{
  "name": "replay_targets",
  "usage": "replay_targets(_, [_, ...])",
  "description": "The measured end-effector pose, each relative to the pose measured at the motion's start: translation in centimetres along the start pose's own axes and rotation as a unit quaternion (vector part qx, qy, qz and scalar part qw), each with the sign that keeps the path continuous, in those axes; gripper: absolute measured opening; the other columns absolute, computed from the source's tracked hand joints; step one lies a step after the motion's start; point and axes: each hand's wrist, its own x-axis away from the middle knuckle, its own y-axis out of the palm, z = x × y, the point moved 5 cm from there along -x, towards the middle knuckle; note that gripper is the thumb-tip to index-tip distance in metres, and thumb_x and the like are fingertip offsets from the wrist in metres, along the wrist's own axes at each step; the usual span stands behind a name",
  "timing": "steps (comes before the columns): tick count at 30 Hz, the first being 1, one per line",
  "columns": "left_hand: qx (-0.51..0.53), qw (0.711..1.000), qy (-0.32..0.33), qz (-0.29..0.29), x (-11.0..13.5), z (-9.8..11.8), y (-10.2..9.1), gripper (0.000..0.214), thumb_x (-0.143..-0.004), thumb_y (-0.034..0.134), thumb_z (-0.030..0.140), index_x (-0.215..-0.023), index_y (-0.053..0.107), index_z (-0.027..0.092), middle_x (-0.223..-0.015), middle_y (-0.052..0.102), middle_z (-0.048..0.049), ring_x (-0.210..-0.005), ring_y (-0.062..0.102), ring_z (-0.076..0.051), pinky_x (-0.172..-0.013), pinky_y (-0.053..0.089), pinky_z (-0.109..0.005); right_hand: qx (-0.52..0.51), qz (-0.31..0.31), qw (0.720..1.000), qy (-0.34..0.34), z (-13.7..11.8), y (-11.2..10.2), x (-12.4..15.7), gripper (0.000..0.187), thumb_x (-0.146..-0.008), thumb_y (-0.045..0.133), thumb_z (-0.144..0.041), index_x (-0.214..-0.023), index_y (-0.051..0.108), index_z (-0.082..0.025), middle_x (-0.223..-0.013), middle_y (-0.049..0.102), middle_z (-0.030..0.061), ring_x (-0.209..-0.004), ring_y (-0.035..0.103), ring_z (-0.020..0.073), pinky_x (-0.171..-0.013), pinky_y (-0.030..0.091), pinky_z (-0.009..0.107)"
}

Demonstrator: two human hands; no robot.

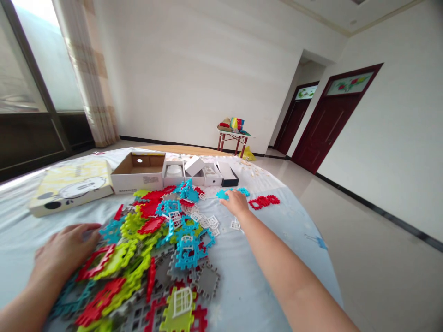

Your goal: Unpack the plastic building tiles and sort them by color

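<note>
Right fingers [229, 198] on blue piece [220, 194], item [174, 171] in box [173, 181]

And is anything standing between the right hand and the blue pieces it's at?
Nothing visible: the right hand is at the blue pieces, partly covering them. A white lattice piece lies nearer the wearer, not between them.

Daylight fills the room, strongest at the upper left, where the window [48, 50] is bleached nearly white at its top. The frame below it sinks into deep shade, while the wall [194, 69] is an even pale grey. A soft sheen lies on the glossy floor [367, 258]. Wide-angle distortion tilts the wooden door [320, 124] and stretches the forearms near the bottom edge. The left hand [65, 249] looks slightly blurred; the upper right corner darkens.
</note>
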Motion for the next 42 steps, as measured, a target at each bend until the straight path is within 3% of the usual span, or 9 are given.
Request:
replay_targets(6, [0.004, 1.0, -0.012, -0.012, 0.3, 0.2, 0.0, 0.052, -0.077, 0.034, 0.051, -0.114, 0.059, 0.024, -0.124, 0.052, -0.0099, -0.112, 0.045, -0.032, -0.087, 0.035, -0.041, 0.008, 0.018, 0.999, -0.034, -0.8, 0.7, 0.3, 0.029, -0.08, 0.055, -0.04, -0.101, 0.063, -0.023, -0.1, 0.063, 0.0081, -0.1, 0.051, 0.0233, -0.084, 0.036, 0.035])
replay_targets(12, [-0.001, 1.0, -0.011, -0.017, 0.3, 0.1, 0.2, 0.052, -0.078, 0.033, 0.05, -0.116, 0.057, 0.025, -0.126, 0.049, -0.0098, -0.112, 0.044, -0.032, -0.085, 0.036, -0.042, -0.004, -0.043, 0.991, -0.127, -1.7, 1.5, 1.7, 0.023, -0.082, 0.051, -0.036, -0.097, 0.066, -0.027, -0.112, 0.061, 0.0031, -0.109, 0.043, 0.0239, -0.089, 0.03, 0.04])
replay_targets(20, [0.001, 1.0, -0.012, -0.015, 0.4, 0.3, 0.2, 0.052, -0.08, 0.03, 0.05, -0.116, 0.057, 0.025, -0.127, 0.047, -0.0107, -0.113, 0.042, -0.035, -0.086, 0.034, -0.046, 0.004, -0.082, 0.994, -0.078, -2.1, 2.5, 0.9, 0.033, -0.083, 0.047, -0.039, -0.109, 0.062, -0.027, -0.124, 0.054, 0.0062, -0.114, 0.04, 0.0276, -0.091, 0.028, 0.045])
replay_targets(25, [-0.008, 1.0, -0.024, -0.008, 0.3, 0.0, 0.5, 0.049, -0.08, 0.03, 0.049, -0.114, 0.058, 0.027, -0.128, 0.047, -0.0084, -0.113, 0.043, -0.033, -0.086, 0.036, -0.045, -0.044, -0.04, 0.993, -0.098, -3.4, 1.7, 1.1, 0.029, -0.083, 0.046, -0.032, -0.106, 0.062, -0.025, -0.116, 0.059, 0.0043, -0.111, 0.044, 0.0222, -0.091, 0.03, 0.038])
replay_targets(31, [-0.012, 1.0, -0.021, -0.003, 0.2, 0.2, 0.5, 0.05, -0.079, 0.029, 0.05, -0.113, 0.058, 0.028, -0.126, 0.049, -0.0081, -0.111, 0.044, -0.033, -0.086, 0.036, -0.046, -0.086, -0.055, 0.987, -0.122, -5.5, 2.0, 0.6, 0.029, -0.081, 0.047, -0.029, -0.107, 0.061, -0.025, -0.113, 0.061, 0.0026, -0.109, 0.047, 0.0204, -0.092, 0.033, 0.034])
replay_targets(38, [-0.005, 1.0, -0.017, 0.003, 0.3, 0.2, 0.5, 0.049, -0.079, 0.031, 0.05, -0.113, 0.058, 0.028, -0.125, 0.05, -0.0087, -0.111, 0.044, -0.034, -0.087, 0.035, -0.046, -0.07, -0.121, 0.979, -0.152, -8.1, 4.0, -0.4, 0.041, -0.082, 0.046, -0.031, -0.122, 0.052, -0.026, -0.136, 0.042, 0.0066, -0.124, 0.036, 0.0249, -0.099, 0.029, 0.042])
replay_targets(42, [-0.003, 1.0, -0.018, 0.002, 0.3, 0.3, 0.5, 0.049, -0.078, 0.031, 0.05, -0.113, 0.058, 0.028, -0.125, 0.05, -0.0084, -0.111, 0.043, -0.033, -0.088, 0.035, -0.046, -0.056, -0.142, 0.978, -0.142, -8.1, 4.8, -0.5, 0.04, -0.084, 0.042, -0.033, -0.121, 0.052, -0.022, -0.137, 0.04, 0.0098, -0.123, 0.037, 0.0266, -0.097, 0.03, 0.046])
